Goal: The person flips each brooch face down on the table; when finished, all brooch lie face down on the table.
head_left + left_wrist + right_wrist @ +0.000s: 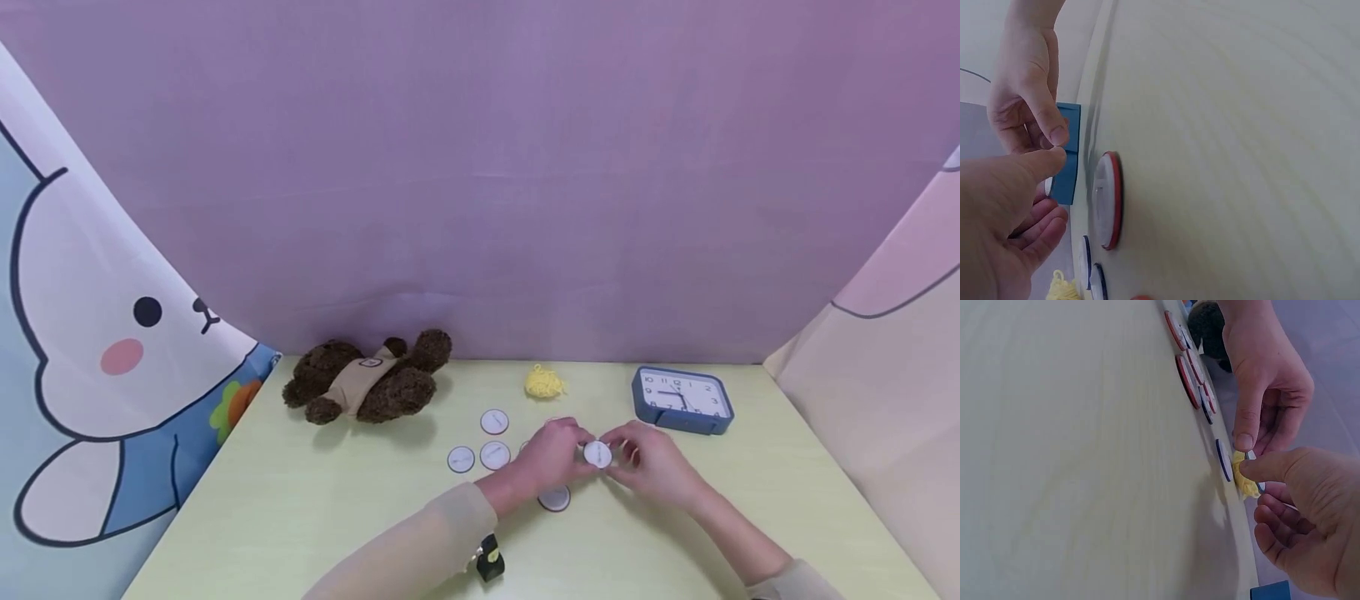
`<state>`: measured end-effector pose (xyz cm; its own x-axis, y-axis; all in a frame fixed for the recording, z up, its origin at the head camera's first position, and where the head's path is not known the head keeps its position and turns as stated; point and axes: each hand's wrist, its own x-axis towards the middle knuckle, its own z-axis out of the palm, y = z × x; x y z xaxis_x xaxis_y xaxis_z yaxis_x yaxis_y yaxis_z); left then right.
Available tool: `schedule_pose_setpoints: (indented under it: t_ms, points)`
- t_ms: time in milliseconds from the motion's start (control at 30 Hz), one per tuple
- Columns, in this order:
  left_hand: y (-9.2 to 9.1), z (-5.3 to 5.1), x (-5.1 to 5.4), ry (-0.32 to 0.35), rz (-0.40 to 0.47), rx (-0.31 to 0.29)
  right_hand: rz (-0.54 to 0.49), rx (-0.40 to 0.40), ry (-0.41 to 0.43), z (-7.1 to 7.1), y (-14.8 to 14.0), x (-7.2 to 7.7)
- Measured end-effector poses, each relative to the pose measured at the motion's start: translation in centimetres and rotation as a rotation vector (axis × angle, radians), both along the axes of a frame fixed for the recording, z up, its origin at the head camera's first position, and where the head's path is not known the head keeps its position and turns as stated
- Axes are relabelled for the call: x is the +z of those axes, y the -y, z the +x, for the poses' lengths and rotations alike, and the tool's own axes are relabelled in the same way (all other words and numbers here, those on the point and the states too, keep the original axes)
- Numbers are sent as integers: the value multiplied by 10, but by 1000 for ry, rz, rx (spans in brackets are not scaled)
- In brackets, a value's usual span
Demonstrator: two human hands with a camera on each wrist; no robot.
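Between both hands, above the table, is a small round badge (597, 454), its white side with a thin pin-like line facing the head camera. My left hand (553, 454) pinches its left edge, while my right hand (656, 467) pinches the right edge with thumb and fingers. In the wrist views the thumbs and fingers hide most of it. More white-backed badges lie on the table: one (555, 498) below the left hand and several (495, 455) to its left, some partly covered by that hand. A red-rimmed badge (1107, 200) shows close up in the left wrist view.
A brown teddy bear (378, 379) lies at the back left of the table (300, 517). Yellow yarn (544, 382) sits behind the hands, and a blue clock (682, 402) is at the back right. A small black object (491, 560) is beside the left sleeve.
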<state>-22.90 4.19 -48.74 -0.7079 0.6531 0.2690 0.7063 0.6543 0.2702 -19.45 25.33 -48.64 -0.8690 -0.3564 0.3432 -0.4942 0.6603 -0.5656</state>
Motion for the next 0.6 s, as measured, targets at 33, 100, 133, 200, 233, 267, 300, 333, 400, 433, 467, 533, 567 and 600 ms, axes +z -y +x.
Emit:
schedule_pose_setpoints:
  t_ms: [33, 100, 133, 200, 233, 267, 300, 333, 400, 433, 467, 533, 567, 600]
  points:
    - [0, 0, -1, 10, -1, 1, 9, 0, 6, 0, 0, -1]
    - [-1, 1, -4, 26, -16, 9, 33, -8, 21, 0, 1, -2]
    - [-2, 2, -5, 28, -24, 12, 42, -11, 33, 1, 2, -3]
    - [-3, 3, -7, 38, -34, 16, 56, -18, 52, 1, 2, -5]
    - [-4, 3, -8, 42, -41, 17, 60, -22, 61, 2, 2, -5]
    - [-4, 4, -8, 46, -50, 19, 64, -26, 67, 2, 3, -6]
    - [-5, 4, -9, 51, -54, 17, 66, -30, 75, 3, 3, -7]
    - [-5, 4, -9, 58, -58, 18, 69, -30, 79, 3, 3, -8]
    - [-6, 5, -9, 76, -67, 17, 78, -28, 89, 4, 3, -9]
    - [-6, 5, -9, 85, -71, 17, 81, -25, 92, 4, 3, -10]
    - [-6, 6, -9, 91, -77, 15, 84, -24, 97, 4, 3, -10]
    - [-6, 5, -9, 92, -92, 12, 91, -19, 102, 5, 3, -12]
    - [-6, 5, -10, 92, -98, 11, 95, -19, 103, 5, 3, -12]
    - [-5, 5, -10, 84, -108, 8, 98, -19, 105, 5, 3, -12]
